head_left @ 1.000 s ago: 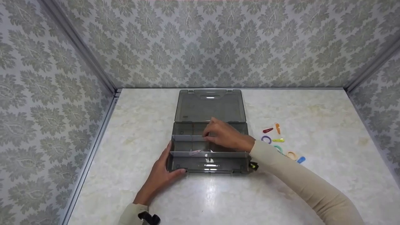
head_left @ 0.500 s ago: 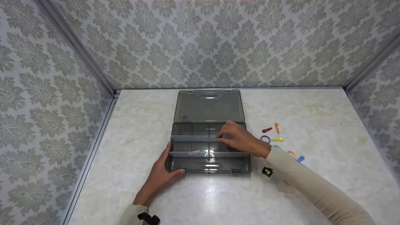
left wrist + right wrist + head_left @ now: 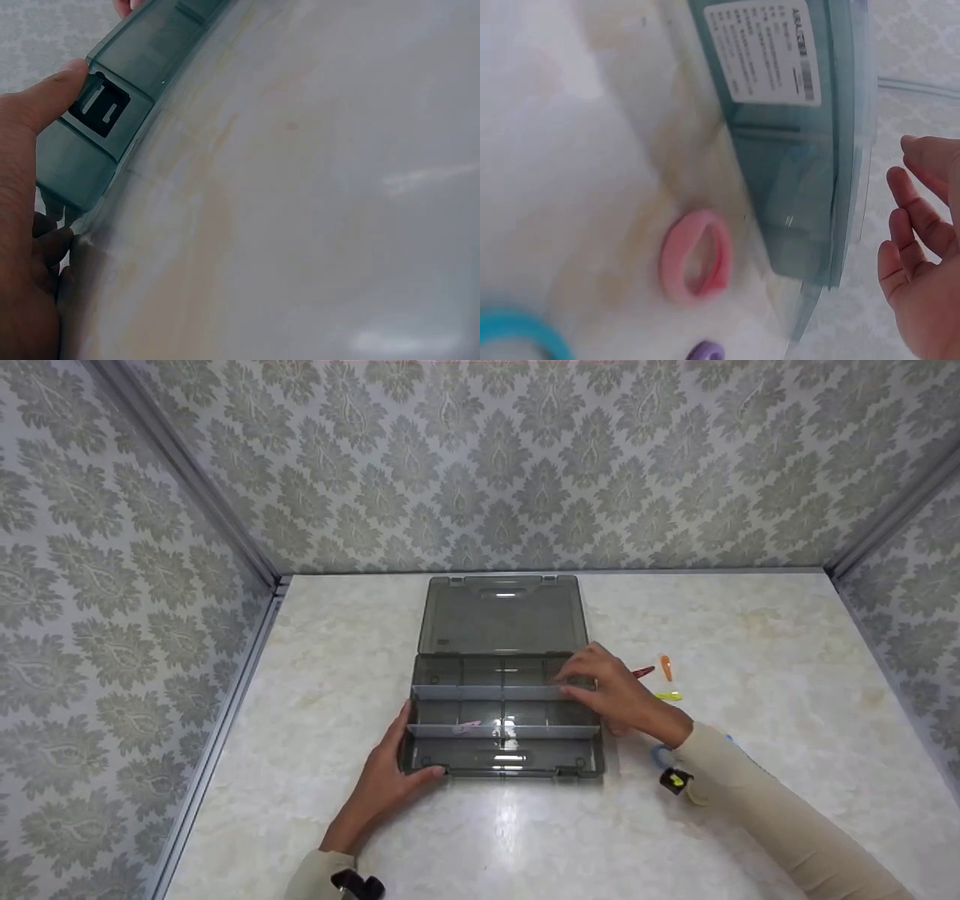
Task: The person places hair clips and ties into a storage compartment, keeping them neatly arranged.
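Observation:
A translucent grey compartment box (image 3: pixel 506 769) lies with its lid (image 3: pixel 502 619) laid back. My left hand (image 3: pixel 386 780) grips the box's front left corner, thumb at the front wall and fingers along the side; the left wrist view shows the thumb (image 3: pixel 56 94) beside a dark latch slot. A pink hair clip (image 3: pixel 468 727) lies in the middle row by the front divider. My right hand (image 3: pixel 619 697) is over the right end of the rear divider (image 3: pixel 480 692), fingers loosely bent. In the right wrist view nothing shows between those fingers (image 3: pixel 919 217).
Right of the box lie a red hair clip (image 3: pixel 643 671), an orange clip (image 3: pixel 666 667) and a yellow clip (image 3: pixel 668 696). A blue hair tie (image 3: pixel 661 755) shows beside the right wrist. In the right wrist view, a pink hair tie (image 3: pixel 673 259) and a purple one (image 3: pixel 706 351) lie near the box.
My right hand has moved rightward along the rear divider, from the middle of the box to its right end. The left hand has stayed on the box's corner.

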A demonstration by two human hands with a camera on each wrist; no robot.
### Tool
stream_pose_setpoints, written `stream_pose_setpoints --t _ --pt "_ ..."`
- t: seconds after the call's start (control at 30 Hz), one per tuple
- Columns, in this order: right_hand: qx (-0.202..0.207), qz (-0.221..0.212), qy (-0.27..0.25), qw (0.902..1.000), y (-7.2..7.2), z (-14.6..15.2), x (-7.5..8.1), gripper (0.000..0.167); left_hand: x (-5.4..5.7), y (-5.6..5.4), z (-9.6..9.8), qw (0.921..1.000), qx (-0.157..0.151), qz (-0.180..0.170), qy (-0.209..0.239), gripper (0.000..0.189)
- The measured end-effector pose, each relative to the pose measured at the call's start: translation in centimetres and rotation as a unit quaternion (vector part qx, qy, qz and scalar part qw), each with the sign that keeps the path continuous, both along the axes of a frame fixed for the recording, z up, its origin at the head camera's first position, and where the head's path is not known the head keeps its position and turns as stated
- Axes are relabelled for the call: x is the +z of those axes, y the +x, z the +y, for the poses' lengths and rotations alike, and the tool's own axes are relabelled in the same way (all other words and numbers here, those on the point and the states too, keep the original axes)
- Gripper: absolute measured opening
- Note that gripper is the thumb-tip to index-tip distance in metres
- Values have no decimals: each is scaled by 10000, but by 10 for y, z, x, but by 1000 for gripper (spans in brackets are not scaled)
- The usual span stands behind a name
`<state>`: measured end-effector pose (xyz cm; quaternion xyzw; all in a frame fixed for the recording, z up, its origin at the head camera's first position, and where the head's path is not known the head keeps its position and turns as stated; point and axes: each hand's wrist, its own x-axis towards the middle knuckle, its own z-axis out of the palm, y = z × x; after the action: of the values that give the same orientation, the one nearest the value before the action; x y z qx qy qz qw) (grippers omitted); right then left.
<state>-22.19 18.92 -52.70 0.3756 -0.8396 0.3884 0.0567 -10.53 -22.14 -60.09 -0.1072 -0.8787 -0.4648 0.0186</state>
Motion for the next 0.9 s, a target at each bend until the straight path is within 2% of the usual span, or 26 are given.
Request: stream_pose_setpoints --t 0.07,0.3,0.5,0.67,0.77,0.9 --pt "-119 49 -63 9999 1 6 -2 19 0 0 0 10000 8 -10 -2 121" --pt "-498 -184 -196 9984 6 28 -5 16 -2 0 0 10000 -17 -13 47 120" --pt "-638 41 -355 9973 8 49 -12 19 -2 1 -1 10000 8 -81 57 120" --pt "-784 227 -459 9956 6 67 -23 19 -3 0 -2 10000 -12 6 21 120" --pt "-1053 -79 -536 9930 6 75 -27 19 -3 0 -2 10000 -18 30 7 121" --pt "-1432 -832 -732 9835 8 86 -30 16 -2 0 -1 10000 -20 17 14 121"
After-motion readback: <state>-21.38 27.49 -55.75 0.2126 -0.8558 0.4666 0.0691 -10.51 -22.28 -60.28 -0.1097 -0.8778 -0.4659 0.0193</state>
